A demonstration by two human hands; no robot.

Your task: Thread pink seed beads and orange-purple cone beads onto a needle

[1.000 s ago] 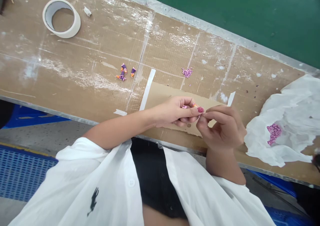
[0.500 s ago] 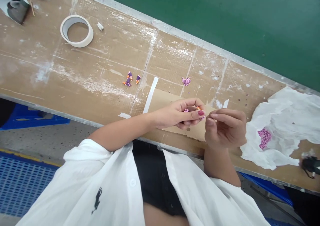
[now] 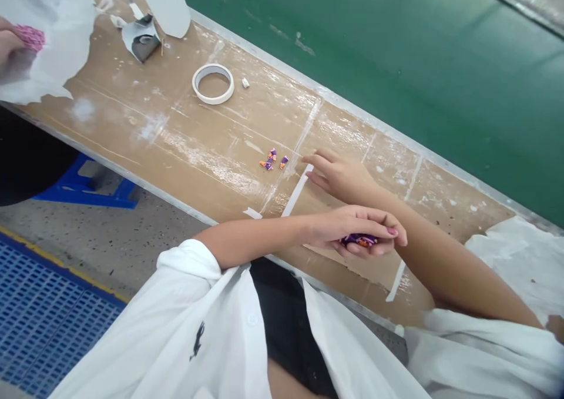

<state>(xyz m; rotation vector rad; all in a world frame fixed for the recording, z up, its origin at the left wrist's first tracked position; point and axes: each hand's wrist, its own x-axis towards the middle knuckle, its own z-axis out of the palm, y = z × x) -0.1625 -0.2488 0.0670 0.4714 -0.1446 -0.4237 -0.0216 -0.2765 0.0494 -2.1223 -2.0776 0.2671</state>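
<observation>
1. Left hand [image 3: 352,231] cupped palm-up over pale cardboard sheet [image 3: 335,258] at near edge of brown cardboard-covered bench [image 3: 176,134]; fingers curled loosely round small purple-and-orange plastic pieces [image 3: 359,240], thumb across top.
2. Right hand [image 3: 339,173] stretched across above left forearm, fingers released and spread flat, tips on bench surface by white tape strip [image 3: 297,190]; grasping nothing.
3. Loose cluster of same purple/orange pieces [image 3: 272,159] on bench, just beside right fingertips, not touching.
4. No real containers in view: pieces sit in cupped left palm or bare on bench.
5. White masking-tape roll [image 3: 213,83] flat on bench, well apart from both hands; tiny white scrap [image 3: 245,83] just beside it.
6. Crumpled white paper sheet [image 3: 520,252] at right end of bench; contents can't tell.
7. Top-left: another person's hand [image 3: 11,40] w/ pink granular stuff [image 3: 30,36] on white sheet [image 3: 57,34].
8. Green surface [image 3: 396,52] beyond bench's far edge.
</observation>
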